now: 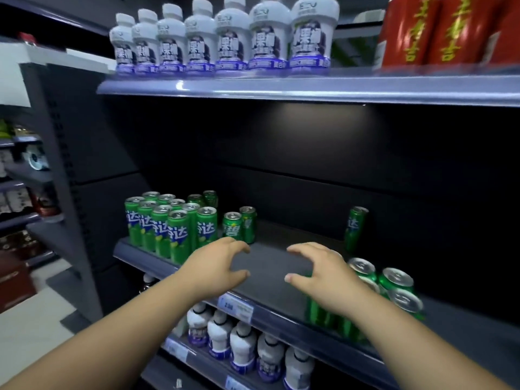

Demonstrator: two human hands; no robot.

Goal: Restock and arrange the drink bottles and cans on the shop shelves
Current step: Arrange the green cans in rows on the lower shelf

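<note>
L hand [216,267] & R hand [323,274] empty over shelf [270,263], green cans [177,235] both sides

Left hand [216,267] and right hand [323,273] hover empty over middle shelf [270,263]; green cans [178,235] stand at left.

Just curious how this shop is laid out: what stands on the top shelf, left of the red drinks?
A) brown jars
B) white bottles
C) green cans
B: a row of white bottles stands on the top shelf; the green cans are one shelf lower.
</note>
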